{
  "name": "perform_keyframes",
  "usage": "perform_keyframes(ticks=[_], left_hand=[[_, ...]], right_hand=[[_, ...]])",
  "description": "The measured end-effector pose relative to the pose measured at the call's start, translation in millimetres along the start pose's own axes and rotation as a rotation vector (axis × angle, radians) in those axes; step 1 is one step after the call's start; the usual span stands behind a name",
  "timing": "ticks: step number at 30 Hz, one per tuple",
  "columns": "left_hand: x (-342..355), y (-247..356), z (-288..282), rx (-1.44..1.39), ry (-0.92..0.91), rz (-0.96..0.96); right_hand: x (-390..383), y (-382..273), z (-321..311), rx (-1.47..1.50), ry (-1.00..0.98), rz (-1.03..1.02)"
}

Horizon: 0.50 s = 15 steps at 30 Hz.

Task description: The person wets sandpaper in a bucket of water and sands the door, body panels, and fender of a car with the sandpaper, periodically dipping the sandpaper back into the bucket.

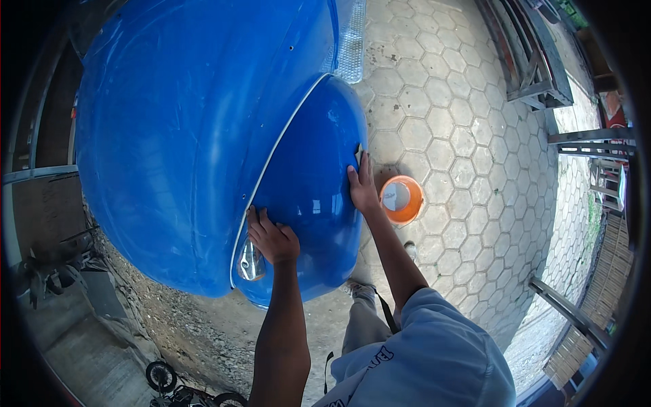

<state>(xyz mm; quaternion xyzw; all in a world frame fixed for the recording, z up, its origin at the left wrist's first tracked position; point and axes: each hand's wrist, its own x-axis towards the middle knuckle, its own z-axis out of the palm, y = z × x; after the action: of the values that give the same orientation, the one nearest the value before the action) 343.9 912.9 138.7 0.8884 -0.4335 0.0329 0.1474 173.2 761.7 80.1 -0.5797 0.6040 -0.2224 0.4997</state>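
Note:
A glossy blue car fender [308,156] bulges in front of me, joined to the blue car body [163,149] along a pale trim strip [279,140]. My left hand [274,239] lies palm down on the fender by that strip, fingers spread and touching the paint, holding nothing. Just below it sits a clear, chrome-edged lamp [249,263]. At the fender's right edge, my right hand [363,191] presses a small greyish sheet [359,153], like sandpaper, under its fingers against the paint. Part of the sheet is hidden by the fingers.
An orange bucket [419,205] with greyish contents stands on hexagonal paving [468,203] to the right of the fender. A ridged metal step [351,41] runs along the car. A wooden bench [542,88] stands far right; a motorcycle [186,397] is at lower left.

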Motion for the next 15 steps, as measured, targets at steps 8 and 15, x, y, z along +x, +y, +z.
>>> perform_keyframes(ticks=[8,15], left_hand=[[-1.2,-11.6,-7.2,-0.013,-0.024,-0.024],[11.1,1.9,-14.0,-0.12,0.004,-0.043]], right_hand=[[-136.6,-7.5,32.8,-0.345,-0.146,-0.416],[32.2,-63.3,16.8,-0.44,0.042,-0.505]])
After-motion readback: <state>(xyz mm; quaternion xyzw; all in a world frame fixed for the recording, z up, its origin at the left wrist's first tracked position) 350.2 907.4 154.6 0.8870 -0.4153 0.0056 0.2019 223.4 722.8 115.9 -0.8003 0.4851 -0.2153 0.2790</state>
